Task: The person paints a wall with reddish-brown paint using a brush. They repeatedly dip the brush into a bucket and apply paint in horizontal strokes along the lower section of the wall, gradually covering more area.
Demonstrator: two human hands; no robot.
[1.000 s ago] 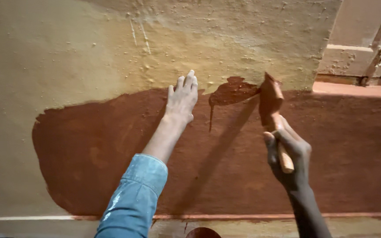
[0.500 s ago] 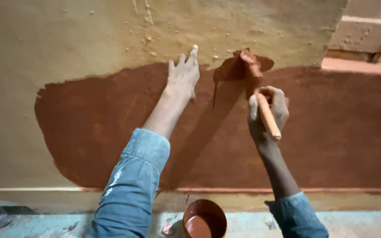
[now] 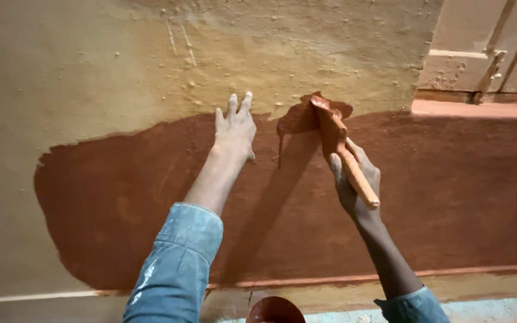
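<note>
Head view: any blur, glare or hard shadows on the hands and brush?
Head view: sharp, with no glare. The left hand lies flat on the wall. The right hand grips the paintbrush. A long arm shadow falls down-left across the wet red-brown paint. The top right corner is slightly soft.

The scene was evenly and fairly brightly lit by soft, warm light, with no glare anywhere. The wall [image 3: 91,72] in the upper left of the frame looked smooth and slightly washed out, while its rough grain at top centre showed crisply. Dim, soft-edged shadows of both arms fell on the red-brown painted patch [image 3: 450,191], slanting down toward the lower centre. Focus was sharp at mid-frame; the sleeve [image 3: 178,269] at the bottom edge was a little soft. Straight lines at upper right leaned slightly.
</note>
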